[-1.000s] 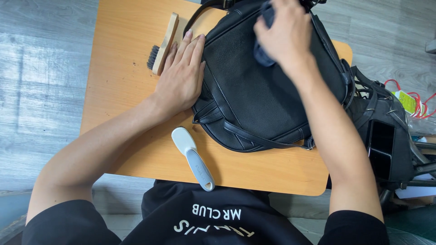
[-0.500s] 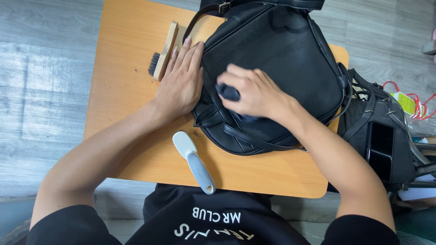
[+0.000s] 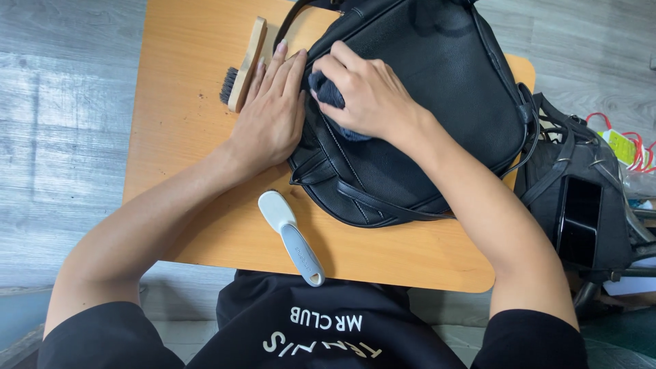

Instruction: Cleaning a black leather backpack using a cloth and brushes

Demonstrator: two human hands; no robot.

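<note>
While your right hand (image 3: 365,96) presses a dark blue cloth (image 3: 328,92) against the left edge of the black leather bag (image 3: 437,89), its fingers (image 3: 335,68) are curled closed around that cloth, which bunches out just beneath them. Your left hand (image 3: 270,116) lies flat and open, palm down on the wooden surface (image 3: 184,137), its fingers (image 3: 277,65) stretched out and held together, touching the bag's side right next to the cloth. Just beyond those outstretched fingers, on the outer side, a wooden brush (image 3: 242,68) with dark bristles rests on its edge. Behind the left palm, toward your body, a white and grey handled tool (image 3: 290,236) lies near the bag's lower rim. A second black bag (image 3: 588,198) sits off the surface, well apart from both hands.
</note>
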